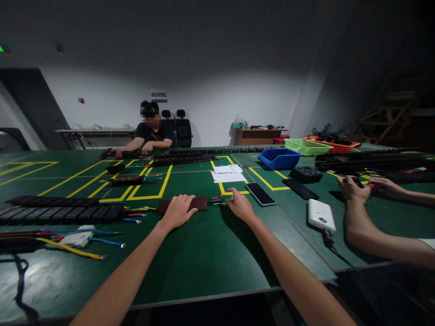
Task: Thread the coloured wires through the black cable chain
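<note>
A short dark red power strip [201, 203] lies on the green table in front of me, under my left hand [179, 207]. That hand rests across the strip, fingers over its far side and thumb along the near side. Thin coloured wires [215, 200] with small ring terminals come out of the strip's right end. At their tips, my right hand [240, 206] has its fingers bent together in a pinch, apparently on one wire; the contact is too small to see clearly. A dark phone [260, 194] lies just right of this hand.
Long black socket strips [61, 213] with lugged wires lie left. White papers [228, 174], a blue bin [279, 158] and a green basket [307, 146] are farther back. A white power bank [321, 215] stands right, near a co-worker's hands [355, 190]. Another person [154, 131] sits opposite.
</note>
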Demonstrator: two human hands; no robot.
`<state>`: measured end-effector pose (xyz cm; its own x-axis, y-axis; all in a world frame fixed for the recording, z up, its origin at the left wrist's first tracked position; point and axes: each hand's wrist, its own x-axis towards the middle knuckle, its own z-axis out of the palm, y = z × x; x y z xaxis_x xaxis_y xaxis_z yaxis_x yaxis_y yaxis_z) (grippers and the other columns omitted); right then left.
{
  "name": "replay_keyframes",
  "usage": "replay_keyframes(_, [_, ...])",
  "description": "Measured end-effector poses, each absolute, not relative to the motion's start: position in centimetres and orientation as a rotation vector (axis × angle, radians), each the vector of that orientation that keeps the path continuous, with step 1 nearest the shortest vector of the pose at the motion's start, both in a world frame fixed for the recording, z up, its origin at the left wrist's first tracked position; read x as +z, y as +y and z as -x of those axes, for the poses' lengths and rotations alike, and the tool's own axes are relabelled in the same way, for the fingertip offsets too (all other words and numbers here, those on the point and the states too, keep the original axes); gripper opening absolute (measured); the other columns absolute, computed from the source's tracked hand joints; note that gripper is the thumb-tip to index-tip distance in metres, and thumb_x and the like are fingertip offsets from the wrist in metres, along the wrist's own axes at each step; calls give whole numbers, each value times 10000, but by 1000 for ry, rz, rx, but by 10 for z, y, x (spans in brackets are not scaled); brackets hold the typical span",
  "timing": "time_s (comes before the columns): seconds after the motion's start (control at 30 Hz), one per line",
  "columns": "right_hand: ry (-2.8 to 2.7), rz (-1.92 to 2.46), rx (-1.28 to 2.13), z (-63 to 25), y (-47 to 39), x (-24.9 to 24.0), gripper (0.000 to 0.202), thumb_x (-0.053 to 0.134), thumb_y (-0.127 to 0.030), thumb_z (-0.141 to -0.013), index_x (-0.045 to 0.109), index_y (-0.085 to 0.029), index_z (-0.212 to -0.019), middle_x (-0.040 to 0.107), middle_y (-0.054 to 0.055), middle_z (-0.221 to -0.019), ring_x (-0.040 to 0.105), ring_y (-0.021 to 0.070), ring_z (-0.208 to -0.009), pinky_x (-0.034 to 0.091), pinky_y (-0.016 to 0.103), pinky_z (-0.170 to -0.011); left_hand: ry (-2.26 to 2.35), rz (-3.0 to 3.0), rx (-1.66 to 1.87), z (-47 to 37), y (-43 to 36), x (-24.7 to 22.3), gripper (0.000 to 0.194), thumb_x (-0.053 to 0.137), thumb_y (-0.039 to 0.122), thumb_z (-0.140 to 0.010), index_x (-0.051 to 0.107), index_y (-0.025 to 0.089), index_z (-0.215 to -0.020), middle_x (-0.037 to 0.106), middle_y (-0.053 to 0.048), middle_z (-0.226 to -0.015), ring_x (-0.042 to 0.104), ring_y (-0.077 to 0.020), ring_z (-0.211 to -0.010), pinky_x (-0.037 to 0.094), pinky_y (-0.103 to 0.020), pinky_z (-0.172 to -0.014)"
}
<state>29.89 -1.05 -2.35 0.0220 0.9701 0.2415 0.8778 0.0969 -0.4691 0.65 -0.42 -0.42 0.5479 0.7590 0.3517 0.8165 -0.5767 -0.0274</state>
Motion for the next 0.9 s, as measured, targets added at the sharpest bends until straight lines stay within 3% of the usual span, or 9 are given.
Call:
replay_keyframes(0.13, [-2010, 1846, 263, -298, -13, -21, 224, 532, -189, -905, 672, -224, -1076, 687, 62, -1050, 624, 192, -928, 352, 256, -694, -1332, 2596, -453, -6, -4, -5, 507, 483, 506, -984, 518, 174, -1366, 649, -131, -1242, 589, -274, -1105, 415, -407, -945])
replay_keyframes(0.37, [-2058, 1842, 192, -294, -16, -20, 514, 497, -197, -919, 478, -283, -1425, 676, 72, -1174, 648, 213, -948, 399, 276, -717, -1321, 2593, -458, -6, -4, -5, 509, 477, 513, -987, 518, 180, -1370, 650, -128, -1240, 592, -267, -1100, 419, -398, -939])
replay_keyframes(0.5, [-2116, 1868, 209, -292, -16, -21, 406, 461, -216, -947, 581, -288, -1328, 665, 70, -1226, 649, 225, -1018, 430, 291, -768, -1325, 2597, -460, -6, -5, -4, 503, 490, 504, -983, 523, 178, -1366, 651, -126, -1238, 593, -266, -1097, 419, -395, -937])
replay_keyframes(0.7, [-2065, 1869, 195, -292, -18, -20, 508, 464, -224, -944, 449, -267, -1450, 681, 86, -1198, 659, 235, -1009, 441, 295, -751, -1316, 2590, -464, -5, -3, -6, 506, 483, 515, -984, 529, 177, -1357, 656, -127, -1219, 593, -268, -1082, 420, -396, -930])
replay_keyframes(0.9, [-2120, 1894, 187, -292, -17, -19, 403, 462, -228, -932, 580, -300, -1310, 668, 62, -1239, 652, 239, -1046, 442, 298, -774, -1315, 2580, -470, -5, -1, -9, 511, 489, 518, -979, 527, 184, -1364, 651, -131, -1227, 593, -275, -1085, 416, -405, -927])
